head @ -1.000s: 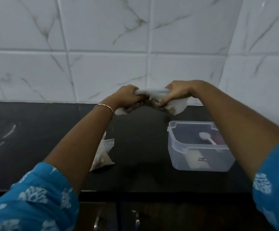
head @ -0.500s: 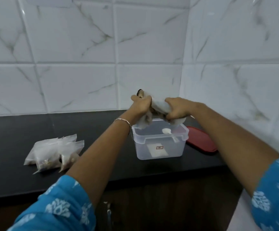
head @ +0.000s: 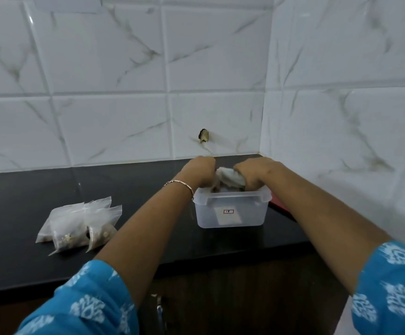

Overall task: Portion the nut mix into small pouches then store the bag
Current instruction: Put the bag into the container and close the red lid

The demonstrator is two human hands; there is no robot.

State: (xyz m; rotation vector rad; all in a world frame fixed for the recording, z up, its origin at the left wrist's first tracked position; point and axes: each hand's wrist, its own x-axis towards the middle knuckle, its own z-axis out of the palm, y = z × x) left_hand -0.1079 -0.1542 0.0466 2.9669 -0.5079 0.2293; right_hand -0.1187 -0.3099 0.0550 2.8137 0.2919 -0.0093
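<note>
Nearly finished, judging by filled pouches (head: 80, 223) piled at left. Gripping bag (head: 229, 177) with left hand (head: 200, 171) and right hand (head: 252, 172), both curled round it, at tub (head: 230, 213) mouth. Yet to fit lid (head: 270, 198).

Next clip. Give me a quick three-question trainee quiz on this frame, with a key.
1. True or false: the filled pouches lie inside the clear container.
2. What do the left hand and right hand grip? A) one pouch B) the nut bag C) nothing
3. From the person's view, on which side of the container do the pouches lie?
Key: 1 false, they lie on the counter. 2 B, at the container's mouth. 3 left.
</note>
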